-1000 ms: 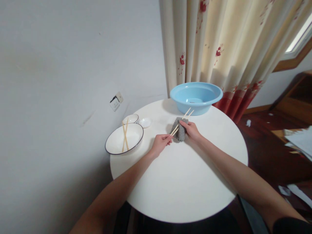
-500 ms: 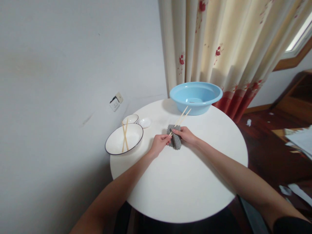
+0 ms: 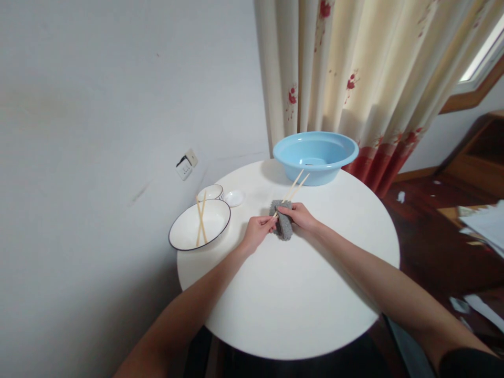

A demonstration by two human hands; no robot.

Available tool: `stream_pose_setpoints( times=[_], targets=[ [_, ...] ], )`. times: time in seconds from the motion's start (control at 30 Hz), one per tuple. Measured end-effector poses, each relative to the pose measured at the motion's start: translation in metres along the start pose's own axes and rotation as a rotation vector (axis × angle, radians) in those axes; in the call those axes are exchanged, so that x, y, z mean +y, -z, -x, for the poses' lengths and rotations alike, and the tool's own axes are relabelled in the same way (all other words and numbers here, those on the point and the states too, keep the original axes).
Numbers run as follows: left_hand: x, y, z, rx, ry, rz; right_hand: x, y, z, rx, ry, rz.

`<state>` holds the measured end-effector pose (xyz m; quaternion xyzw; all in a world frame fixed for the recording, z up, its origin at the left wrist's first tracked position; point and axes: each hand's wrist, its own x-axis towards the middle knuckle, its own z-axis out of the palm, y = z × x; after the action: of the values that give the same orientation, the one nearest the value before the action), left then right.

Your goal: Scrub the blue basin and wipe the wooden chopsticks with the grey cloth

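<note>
A pair of wooden chopsticks points up and to the right toward the basin. My left hand pinches their near ends. My right hand is closed round a grey cloth that is folded over the chopsticks right next to the left hand's fingers. Both hands sit just above the round white table, near its far middle.
A light blue plastic basin stands at the table's far edge. At the left are a white black-rimmed bowl with a second pair of chopsticks, a smaller bowl and a tiny white dish. A curtain hangs behind.
My right hand has slid the grey cloth down the chopsticks toward my left hand, then stayed there. More of the chopsticks' far length now shows bare.
</note>
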<state>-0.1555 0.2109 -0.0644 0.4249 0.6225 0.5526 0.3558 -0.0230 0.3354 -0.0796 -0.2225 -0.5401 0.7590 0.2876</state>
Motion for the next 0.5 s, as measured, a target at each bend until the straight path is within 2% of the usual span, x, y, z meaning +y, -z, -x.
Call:
stream_pose_setpoints(
  times=[0.17, 0.5],
  targets=[
    [0.0, 0.0, 0.0, -0.004, 0.011, 0.023, -0.011, 0.009, -0.004, 0.115, 0.022, 0.008],
    [-0.004, 0.003, 0.003, -0.068, 0.015, 0.004, -0.037, 0.035, -0.013, 0.352, 0.144, -0.136]
  ],
)
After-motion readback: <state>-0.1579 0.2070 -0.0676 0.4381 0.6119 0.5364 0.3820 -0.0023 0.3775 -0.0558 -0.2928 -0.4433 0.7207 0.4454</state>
